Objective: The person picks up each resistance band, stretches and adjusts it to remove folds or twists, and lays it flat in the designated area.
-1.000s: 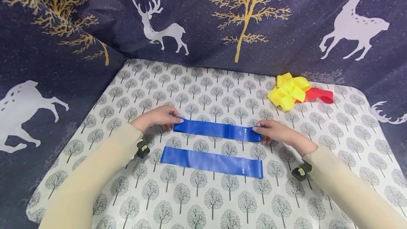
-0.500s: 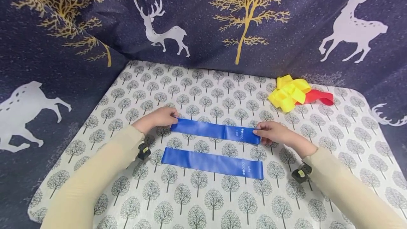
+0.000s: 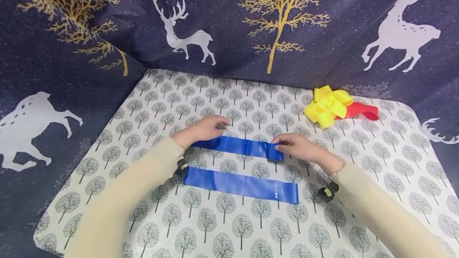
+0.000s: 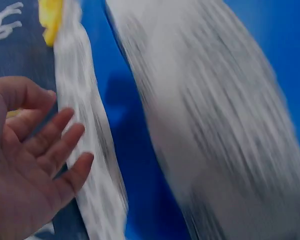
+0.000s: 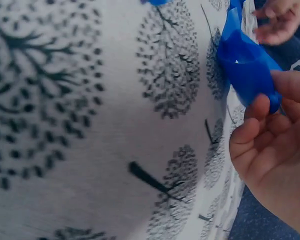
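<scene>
Two flat blue resistance bands lie roughly parallel on the tree-print cloth in the head view. My right hand (image 3: pixel 299 146) pinches the right end of the farther blue band (image 3: pixel 233 145), whose end is bent over near its printed marks. In the right wrist view that blue band (image 5: pixel 247 75) bulges open as a loop at the fingertips of the right hand (image 5: pixel 275 155). Just above the same band's left part is my left hand (image 3: pixel 206 128), holding nothing. The left wrist view has the left hand (image 4: pixel 40 160) with fingers loosely bent, apart from the band.
Closer to me, the second blue band (image 3: pixel 240 184), printed "Light", lies flat. At the back right sits a yellow looped bundle of strip (image 3: pixel 328 106) beside a red band (image 3: pixel 362 110). A dark cloth (image 3: pixel 229 31) with deer and trees hangs behind the table.
My left hand has let go of the farther band's left end and moved right above it. The right hand has shifted left, bending the band's right end over.
</scene>
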The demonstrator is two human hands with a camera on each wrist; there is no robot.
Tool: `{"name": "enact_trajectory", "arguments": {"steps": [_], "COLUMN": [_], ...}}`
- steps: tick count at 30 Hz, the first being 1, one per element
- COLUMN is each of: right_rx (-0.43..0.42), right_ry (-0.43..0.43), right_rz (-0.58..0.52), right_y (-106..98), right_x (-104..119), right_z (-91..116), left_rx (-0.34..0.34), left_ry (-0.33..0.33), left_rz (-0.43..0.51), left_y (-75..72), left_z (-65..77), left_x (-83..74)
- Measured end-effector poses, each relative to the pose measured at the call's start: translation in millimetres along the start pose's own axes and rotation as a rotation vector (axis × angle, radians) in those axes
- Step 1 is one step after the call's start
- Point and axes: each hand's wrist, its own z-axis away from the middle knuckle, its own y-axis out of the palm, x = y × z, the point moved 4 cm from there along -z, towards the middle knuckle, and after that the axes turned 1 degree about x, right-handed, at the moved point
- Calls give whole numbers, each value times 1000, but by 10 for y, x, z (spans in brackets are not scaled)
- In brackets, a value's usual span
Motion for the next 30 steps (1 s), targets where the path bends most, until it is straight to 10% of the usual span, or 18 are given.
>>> {"name": "enact_trajectory", "arguments": {"steps": [10, 20, 30], "right_rx": [82, 79, 183], "right_ry": [67, 41, 24], "right_rz": [-136, -97, -84], "right_y": [-50, -87, -63], "right_x": [28, -4, 21], "right_z": [-61, 4, 51], "left_rx": [221, 173, 7], "left_ry": [123, 97, 99], "left_rz": [90, 78, 129], "left_y": [313, 224, -284], "left_z": [-322, -238, -58], "left_x": [-472, -395, -487]}}
